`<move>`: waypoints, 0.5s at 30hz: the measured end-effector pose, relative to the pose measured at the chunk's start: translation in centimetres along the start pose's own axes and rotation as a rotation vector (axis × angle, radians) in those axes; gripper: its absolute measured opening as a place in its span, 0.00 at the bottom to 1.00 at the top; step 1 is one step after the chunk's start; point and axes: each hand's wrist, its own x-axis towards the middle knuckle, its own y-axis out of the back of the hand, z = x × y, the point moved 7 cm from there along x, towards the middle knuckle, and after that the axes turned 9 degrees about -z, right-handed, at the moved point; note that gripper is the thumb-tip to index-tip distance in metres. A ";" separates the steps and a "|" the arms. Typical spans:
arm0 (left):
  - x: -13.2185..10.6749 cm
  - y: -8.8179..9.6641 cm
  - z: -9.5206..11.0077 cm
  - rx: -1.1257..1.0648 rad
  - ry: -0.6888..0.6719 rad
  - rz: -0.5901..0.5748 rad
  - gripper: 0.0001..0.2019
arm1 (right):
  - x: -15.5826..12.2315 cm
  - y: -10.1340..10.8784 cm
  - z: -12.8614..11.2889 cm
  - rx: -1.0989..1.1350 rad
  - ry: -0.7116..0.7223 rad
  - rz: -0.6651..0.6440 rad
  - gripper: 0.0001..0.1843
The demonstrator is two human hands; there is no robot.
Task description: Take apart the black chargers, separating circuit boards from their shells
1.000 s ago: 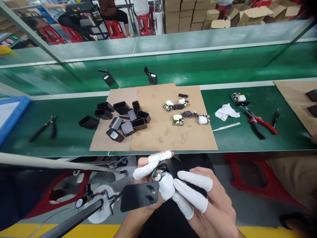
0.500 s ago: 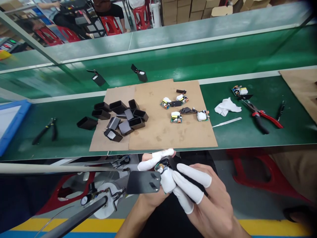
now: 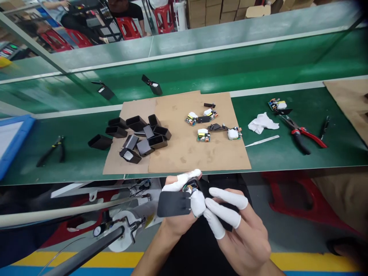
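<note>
In front of the bench, my left hand (image 3: pixel 180 222) is closed around a small circuit board (image 3: pixel 198 203), which has a white wrapped lump on top and seems to sit at a black housing. A flat black end plate (image 3: pixel 174 204) sticks out leftward from the board. My right hand (image 3: pixel 241 226), with white cots on the fingers, has its thumb and fingertip at the right side of the white lump. Its other finger is stretched out over a black part. The palms hide how far the board is inside the housing.
Several black housings (image 3: pixel 148 143) lie on cardboard (image 3: pixel 186 157) beside several circuit boards (image 3: pixel 203 135). Cutters (image 3: pixel 54 149) and a blue-edged tray (image 3: pixel 27 124) are left; red-handled pliers (image 3: pixel 301 134), a white cloth (image 3: pixel 263 122) and a metal strip (image 3: pixel 262 141) are right. Two part-assembled units (image 3: pixel 155 88) stand behind.
The circuit board and end plate have shifted slightly right and up in my left hand, with the plate more level. My right fingertips have moved a little along with them.
</note>
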 end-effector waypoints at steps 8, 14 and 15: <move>0.1 -0.6 -0.3 -0.071 0.033 -0.011 0.35 | -0.5 0.4 1.3 0.045 -0.107 -0.012 0.27; 0.1 -1.1 -0.4 -0.147 0.032 -0.020 0.34 | -0.1 -0.1 0.7 -0.028 0.007 -0.095 0.26; 0.2 -1.1 -0.3 -0.152 0.031 -0.027 0.34 | 0.0 -0.1 0.9 -0.018 0.002 -0.106 0.26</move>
